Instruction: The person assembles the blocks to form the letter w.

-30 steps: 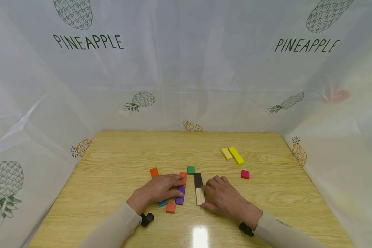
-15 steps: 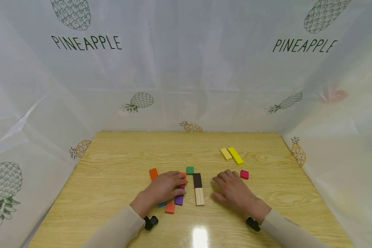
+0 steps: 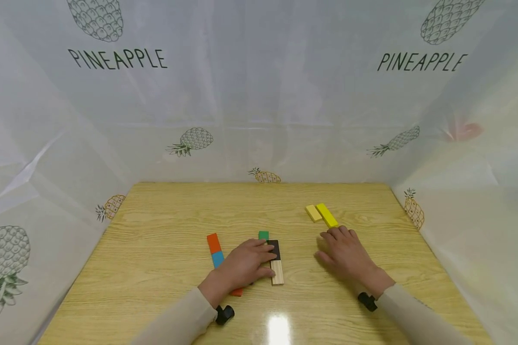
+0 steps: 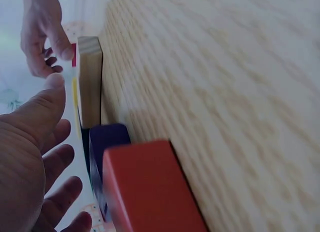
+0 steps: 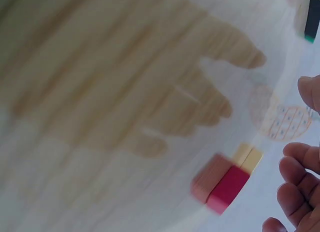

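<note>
My left hand [image 3: 245,264] hovers with loosely bent fingers reaching over a black block [image 3: 275,249] and a bare wood block [image 3: 277,272], which lie end to end. In the left wrist view its thumb and fingers appear apart from the purple block [image 4: 111,137] and the red block [image 4: 150,184]. In the head view this hand hides most of those two. Farther right, my right hand [image 3: 348,253] is held over the table, fingers slightly bent and holding nothing. The right wrist view has a crimson block [image 5: 228,189] just beyond its fingertips; in the head view that hand covers it.
A bright yellow block [image 3: 326,215] and a pale yellow block [image 3: 313,213] lie side by side beyond the right hand. A green block [image 3: 264,235] touches the row's far end. Left of the left hand are an orange block [image 3: 215,243] and a blue block [image 3: 217,259].
My left hand has shifted right, from over the orange-red and purple blocks to the black and bare wood ones. My right hand has left the bare wood block, moving right and farther away.
</note>
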### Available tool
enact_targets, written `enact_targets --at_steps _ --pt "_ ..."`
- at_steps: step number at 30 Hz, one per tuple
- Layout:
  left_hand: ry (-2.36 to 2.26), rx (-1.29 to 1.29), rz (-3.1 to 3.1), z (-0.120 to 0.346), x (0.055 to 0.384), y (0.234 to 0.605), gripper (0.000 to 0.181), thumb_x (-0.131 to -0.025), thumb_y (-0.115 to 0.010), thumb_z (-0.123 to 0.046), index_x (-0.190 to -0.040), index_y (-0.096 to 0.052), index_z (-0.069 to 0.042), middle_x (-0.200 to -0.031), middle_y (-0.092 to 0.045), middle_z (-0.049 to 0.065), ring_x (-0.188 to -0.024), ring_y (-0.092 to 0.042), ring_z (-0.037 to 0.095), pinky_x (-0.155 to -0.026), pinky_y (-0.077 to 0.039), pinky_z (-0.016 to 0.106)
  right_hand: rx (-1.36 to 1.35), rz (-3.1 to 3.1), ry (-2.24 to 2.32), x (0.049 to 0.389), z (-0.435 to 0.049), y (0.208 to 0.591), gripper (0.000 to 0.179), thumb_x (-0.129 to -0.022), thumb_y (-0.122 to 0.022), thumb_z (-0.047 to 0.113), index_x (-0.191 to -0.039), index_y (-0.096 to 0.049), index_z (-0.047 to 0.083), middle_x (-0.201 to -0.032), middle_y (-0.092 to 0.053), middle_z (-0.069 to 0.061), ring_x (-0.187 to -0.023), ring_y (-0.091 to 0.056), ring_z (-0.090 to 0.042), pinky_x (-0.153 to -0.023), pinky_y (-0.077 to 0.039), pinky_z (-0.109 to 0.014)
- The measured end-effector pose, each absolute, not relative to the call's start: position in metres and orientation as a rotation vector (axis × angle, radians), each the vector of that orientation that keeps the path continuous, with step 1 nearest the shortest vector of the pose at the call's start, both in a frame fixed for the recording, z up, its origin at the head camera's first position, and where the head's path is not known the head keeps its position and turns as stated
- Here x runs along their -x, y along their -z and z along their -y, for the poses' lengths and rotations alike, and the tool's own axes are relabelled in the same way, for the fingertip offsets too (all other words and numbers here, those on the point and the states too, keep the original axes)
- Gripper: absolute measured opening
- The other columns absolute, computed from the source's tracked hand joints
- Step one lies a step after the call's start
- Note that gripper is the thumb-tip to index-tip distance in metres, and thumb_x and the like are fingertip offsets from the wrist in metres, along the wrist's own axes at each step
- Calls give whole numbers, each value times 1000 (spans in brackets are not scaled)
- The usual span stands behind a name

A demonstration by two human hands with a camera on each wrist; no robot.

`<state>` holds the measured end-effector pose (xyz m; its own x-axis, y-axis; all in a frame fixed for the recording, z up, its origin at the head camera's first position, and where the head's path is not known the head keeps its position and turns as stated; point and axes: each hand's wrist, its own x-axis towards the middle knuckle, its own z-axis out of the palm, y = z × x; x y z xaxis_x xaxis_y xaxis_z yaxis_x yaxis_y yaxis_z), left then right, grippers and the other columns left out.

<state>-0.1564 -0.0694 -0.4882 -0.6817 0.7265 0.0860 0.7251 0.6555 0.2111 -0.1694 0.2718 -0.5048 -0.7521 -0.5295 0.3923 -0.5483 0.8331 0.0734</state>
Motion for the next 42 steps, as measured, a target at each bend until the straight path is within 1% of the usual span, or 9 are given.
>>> enact_targets --at_steps 5,9,13,20,25,28,35,37,42 --pt "-325 -1233 -2843 64 157 492 51 -104 -61 -51 -144 -68 -20 -153 -61 -1 -149 -50 24 -126 -38 42 -758 2626 -72 172 -285 506 47 -89 -83 39 -116 -72 2 -109 -67 -12 -96 -57 -33 -78 -47 -48" --pt "-323 -1232 -2831 62 156 494 51 -103 -63 -51 -144 -68 -20 -153 -61 -1 -148 -50 23 -125 -39 41 -714 2662 -84 172 -291 506 47 -90 -83 41 -115 -72 3 -111 -67 -13 -98 -58 -34 -80 -48 -51" --pt "-320 -1221 -2826 63 155 496 52 -102 -65 -51 -144 -68 -21 -153 -61 -2 -149 -50 22 -125 -39 39 -679 2694 -102 172 -296 505 51 -91 -82 42 -120 -72 1 -112 -67 -15 -101 -58 -36 -82 -49 -54" --pt "-344 -1210 -2813 62 154 498 52 -103 -63 -51 -146 -67 -22 -154 -59 -2 -150 -48 21 -126 -38 39 -600 2786 -134 170 -305 504 51 -95 -77 43 -123 -70 1 -117 -67 -17 -104 -57 -38 -84 -48 -55" --pt "-356 -1237 -2817 62 154 499 52 -102 -64 -51 -145 -68 -20 -153 -61 0 -149 -50 23 -125 -39 41 -594 2786 -111 169 -311 504 47 -96 -75 37 -124 -70 -1 -114 -66 -18 -102 -56 -39 -82 -48 -55" --pt "-360 -1251 -2819 62 154 500 52 -102 -64 -50 -145 -68 -20 -153 -61 0 -149 -50 24 -125 -40 42 -588 2772 -99 168 -314 504 41 -95 -73 31 -120 -70 0 -111 -67 -17 -99 -56 -38 -79 -48 -53" --pt "-344 -1235 -2812 60 156 501 53 -103 -63 -50 -146 -67 -20 -154 -60 0 -150 -49 23 -126 -37 42 -566 2788 -124 168 -318 503 13 -95 -71 22 -98 -67 10 -99 -66 -9 -89 -54 -31 -73 -43 -46" --pt "-334 -1229 -2813 60 157 502 53 -103 -63 -50 -146 -66 -20 -155 -59 0 -150 -49 23 -126 -37 42 -579 2781 -141 167 -317 503 11 -95 -72 21 -96 -67 11 -97 -65 -7 -88 -53 -30 -72 -42 -45" --pt "-335 -1242 -2820 61 157 502 53 -103 -63 -51 -146 -67 -20 -154 -60 0 -150 -49 24 -125 -39 43 -660 2707 -152 163 -309 505 16 -92 -76 22 -96 -68 9 -95 -65 -5 -86 -54 -27 -71 -42 -42"
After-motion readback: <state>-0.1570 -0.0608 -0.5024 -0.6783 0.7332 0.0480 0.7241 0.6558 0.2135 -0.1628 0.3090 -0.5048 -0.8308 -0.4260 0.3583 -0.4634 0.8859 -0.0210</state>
